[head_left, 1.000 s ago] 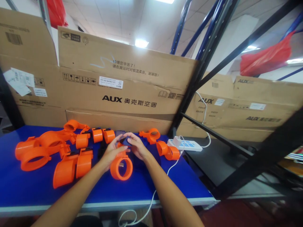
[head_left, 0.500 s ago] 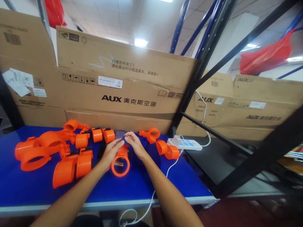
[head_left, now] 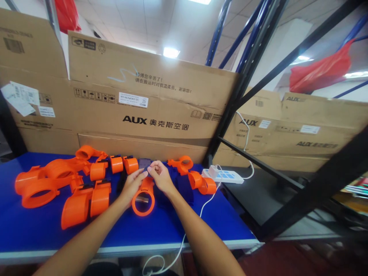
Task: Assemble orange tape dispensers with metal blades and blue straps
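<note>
Over a smooth blue tabletop, a rounded orange plastic ring is gripped by its neck in the curled left hand, the neck partly covered, while the fingertips of the right hand are drawn together against the left thumb, and what is pinched there cannot be told. To either side, glossy orange plastic ring-shaped pieces are clustered, some overlapped by others; beyond the hands, a dark rectangular slab is partly hidden, and the tabletop is backed by a creased brown cardboard box, cut off at the left.
</note>
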`<state>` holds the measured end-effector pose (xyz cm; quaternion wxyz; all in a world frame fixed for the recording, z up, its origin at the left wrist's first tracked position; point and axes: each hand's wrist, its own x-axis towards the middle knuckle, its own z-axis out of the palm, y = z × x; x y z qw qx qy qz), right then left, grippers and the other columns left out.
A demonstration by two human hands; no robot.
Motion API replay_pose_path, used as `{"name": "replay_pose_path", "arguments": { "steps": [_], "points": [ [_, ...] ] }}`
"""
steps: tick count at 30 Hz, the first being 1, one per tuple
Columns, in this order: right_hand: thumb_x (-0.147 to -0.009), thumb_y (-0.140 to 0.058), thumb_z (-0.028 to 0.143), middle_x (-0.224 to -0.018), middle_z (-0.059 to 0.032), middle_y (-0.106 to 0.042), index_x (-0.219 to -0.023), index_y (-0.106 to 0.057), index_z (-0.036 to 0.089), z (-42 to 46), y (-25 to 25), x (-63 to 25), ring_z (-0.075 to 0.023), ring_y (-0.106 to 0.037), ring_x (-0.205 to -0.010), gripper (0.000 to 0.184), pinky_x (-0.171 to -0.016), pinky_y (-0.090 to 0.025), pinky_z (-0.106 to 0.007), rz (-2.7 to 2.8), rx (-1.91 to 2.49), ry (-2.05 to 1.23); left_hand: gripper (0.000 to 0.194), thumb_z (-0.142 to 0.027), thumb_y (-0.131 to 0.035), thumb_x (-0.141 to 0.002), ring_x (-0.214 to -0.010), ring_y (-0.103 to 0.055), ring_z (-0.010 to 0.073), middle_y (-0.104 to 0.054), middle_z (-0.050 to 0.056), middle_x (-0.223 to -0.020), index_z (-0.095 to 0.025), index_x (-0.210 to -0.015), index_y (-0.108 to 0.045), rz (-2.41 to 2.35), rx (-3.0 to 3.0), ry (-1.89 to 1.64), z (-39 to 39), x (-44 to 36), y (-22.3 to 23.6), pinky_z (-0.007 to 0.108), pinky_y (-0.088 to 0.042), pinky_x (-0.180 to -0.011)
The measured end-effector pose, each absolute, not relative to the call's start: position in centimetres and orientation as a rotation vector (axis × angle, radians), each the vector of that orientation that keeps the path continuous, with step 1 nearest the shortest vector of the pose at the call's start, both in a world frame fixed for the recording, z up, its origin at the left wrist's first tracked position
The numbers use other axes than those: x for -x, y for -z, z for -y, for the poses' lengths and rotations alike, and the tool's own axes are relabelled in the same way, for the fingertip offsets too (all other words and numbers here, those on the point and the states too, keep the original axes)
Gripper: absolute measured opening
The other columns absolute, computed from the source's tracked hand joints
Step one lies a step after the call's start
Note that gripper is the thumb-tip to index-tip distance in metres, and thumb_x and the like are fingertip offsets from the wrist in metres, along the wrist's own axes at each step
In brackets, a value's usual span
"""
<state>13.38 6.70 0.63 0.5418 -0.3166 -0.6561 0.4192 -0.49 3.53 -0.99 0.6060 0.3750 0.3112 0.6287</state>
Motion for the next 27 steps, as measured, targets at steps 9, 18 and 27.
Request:
{"name": "replay_pose_path", "arguments": {
  "steps": [9,18,27],
  "points": [
    [-0.103,-0.043,0.038,-0.105,-0.0068,-0.070,-0.115,-0.062,0.023,-7.7,-2.1,-17.3,-0.0212,-0.063,-0.097,0.028,-0.086,-0.049,-0.034,1.885,1.358,-0.121,0.047,-0.048,-0.084,-0.074,-0.067,-0.076,0.0276,-0.079,0.016,-0.084,-0.011,-0.101,-0.074,-0.746,-0.806,-1.476,-3.4,1.1,0.7,0.036,-0.061,-0.057],
    [-0.073,-0.076,0.026,-0.099,-0.0125,-0.064,-0.079,-0.075,0.019,-7.6,-2.3,-21.7,-0.0336,-0.050,-0.108,0.009,-0.096,-0.033,-0.045,2.173,1.675,-0.037,0.049,-0.047,-0.084,-0.073,-0.073,-0.078,0.0301,-0.080,0.017,-0.091,-0.011,-0.103,-0.072,-0.731,-0.803,-1.458,-3.1,0.9,0.6,0.038,-0.063,-0.060],
    [-0.065,-0.079,0.032,-0.097,-0.0113,-0.065,-0.075,-0.073,0.020,-7.7,-1.9,-21.5,-0.0341,-0.052,-0.105,0.017,-0.094,-0.036,-0.045,2.178,1.651,-0.135,0.047,-0.046,-0.083,-0.076,-0.065,-0.076,0.0269,-0.080,0.015,-0.086,-0.011,-0.105,-0.071,-0.758,-0.796,-1.466,-3.3,1.0,0.8,0.038,-0.063,-0.061]
  ]
}}
